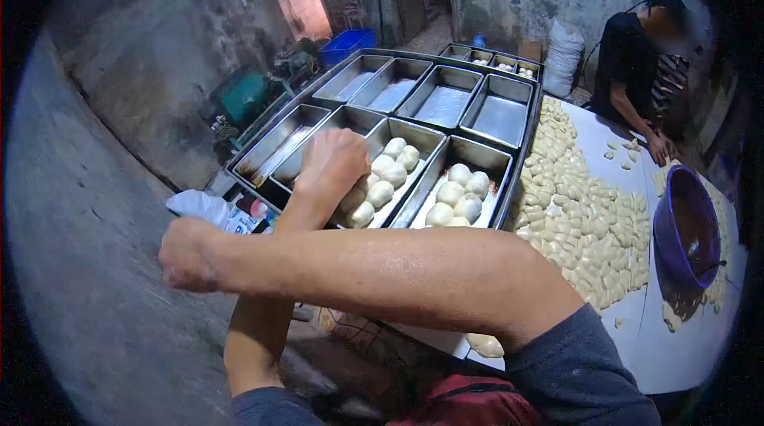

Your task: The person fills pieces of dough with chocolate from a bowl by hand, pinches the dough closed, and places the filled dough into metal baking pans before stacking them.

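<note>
My forearms cross, the right one on top. My left hand is over the metal tins with its fingers curled down beside the white dough balls in one tin; its fingertips are hidden. Out to the left, past the tins' near corner, my right hand is closed and slightly blurred, and what it may hold does not show. More dough balls lie in the tin to the right.
Shaped dough pieces cover much of the white table. A purple basin stands at the right, near a person in dark clothes. Other tins stand behind. A plastic bag is at the left.
</note>
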The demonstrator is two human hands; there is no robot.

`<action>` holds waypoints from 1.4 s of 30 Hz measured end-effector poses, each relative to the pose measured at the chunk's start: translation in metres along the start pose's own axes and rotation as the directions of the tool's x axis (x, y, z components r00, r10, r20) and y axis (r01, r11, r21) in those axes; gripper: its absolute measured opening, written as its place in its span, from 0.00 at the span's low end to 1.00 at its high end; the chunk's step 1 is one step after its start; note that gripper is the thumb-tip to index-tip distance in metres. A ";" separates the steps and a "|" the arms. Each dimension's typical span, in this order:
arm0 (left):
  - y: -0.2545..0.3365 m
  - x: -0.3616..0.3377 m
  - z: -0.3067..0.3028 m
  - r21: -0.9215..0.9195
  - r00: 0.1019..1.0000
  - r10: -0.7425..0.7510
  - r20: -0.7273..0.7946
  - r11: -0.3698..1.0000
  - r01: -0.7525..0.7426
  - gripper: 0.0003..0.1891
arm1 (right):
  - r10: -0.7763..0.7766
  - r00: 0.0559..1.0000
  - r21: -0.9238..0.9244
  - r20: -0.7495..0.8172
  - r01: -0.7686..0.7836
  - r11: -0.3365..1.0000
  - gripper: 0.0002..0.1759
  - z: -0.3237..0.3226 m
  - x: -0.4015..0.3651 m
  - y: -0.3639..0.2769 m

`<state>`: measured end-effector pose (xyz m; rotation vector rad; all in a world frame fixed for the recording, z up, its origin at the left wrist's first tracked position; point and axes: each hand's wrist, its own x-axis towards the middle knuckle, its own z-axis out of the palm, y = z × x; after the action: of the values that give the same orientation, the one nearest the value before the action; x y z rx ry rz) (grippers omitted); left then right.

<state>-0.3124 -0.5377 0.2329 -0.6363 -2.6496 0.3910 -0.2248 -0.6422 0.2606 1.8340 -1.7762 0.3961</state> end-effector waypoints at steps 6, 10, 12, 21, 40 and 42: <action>-0.001 0.001 0.004 0.075 0.993 -0.099 -0.070 0.992 0.104 0.09 | 0.014 0.999 -0.094 -0.042 -0.017 0.995 0.05 -0.010 -0.002 0.005; -0.041 -0.058 -0.003 -0.141 0.923 -0.347 -0.167 0.935 0.326 0.13 | 0.094 0.994 -0.054 -0.059 -0.097 0.994 0.06 -0.025 -0.001 0.009; -0.050 -0.114 -0.010 -0.613 0.713 -0.699 -0.055 0.587 0.528 0.14 | 0.147 0.971 -0.069 -0.187 -0.162 0.984 0.04 -0.023 -0.003 0.013; -0.036 -0.251 0.062 -0.865 0.116 -0.882 -0.456 0.470 0.174 0.33 | 0.345 0.797 0.614 0.497 -0.603 0.509 0.41 0.019 -0.007 -0.009; 0.008 -0.369 0.230 -0.539 0.335 -0.715 0.614 -0.069 0.840 0.23 | 0.613 0.749 -0.643 0.250 -0.345 0.683 0.07 -0.062 -0.146 0.306; 0.028 -0.399 0.260 -0.460 0.274 -0.658 0.702 -0.125 0.879 0.24 | 0.644 0.702 -0.661 0.304 -0.331 0.673 0.07 -0.050 -0.175 0.335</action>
<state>-0.0850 -0.7517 -0.1274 1.0675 -2.6422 -1.3682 -0.5603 -0.4609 0.2627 1.0258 -2.4438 -0.4699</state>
